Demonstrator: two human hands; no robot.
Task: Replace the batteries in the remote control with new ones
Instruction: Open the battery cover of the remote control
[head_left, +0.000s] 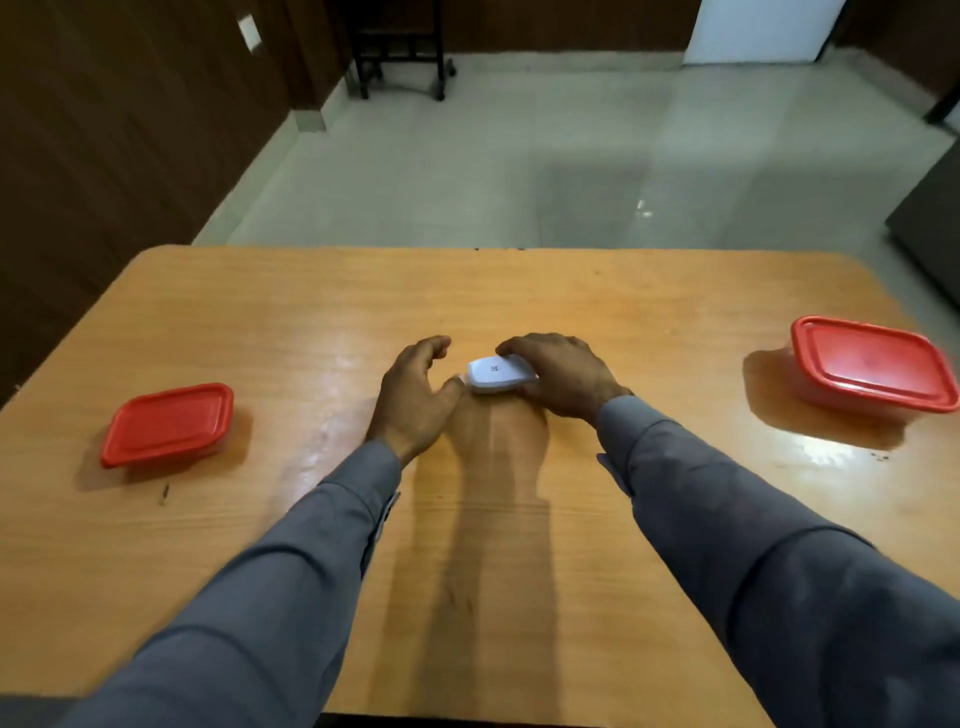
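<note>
Remote control (496, 374) lies between your hands on the bench (519, 291), label side up, its right end under your right hand (558, 382), which clasps it. Your left hand (415, 395) is half open, thumb tip touching the remote's near left end, holding nothing. You look to be at the opening step: next, likely slide the back cover off with that thumb. Two red-lidded boxes, left box (167, 423) and right box (872, 364), sit closed, well outside either hand.

- Dark wood-panelled wall (104, 130) at left
- Pale glossy tiled floor (467, 156) (reflecting light)
- Black chair (397, 47) at the far wall
- White panel (758, 28)
</note>
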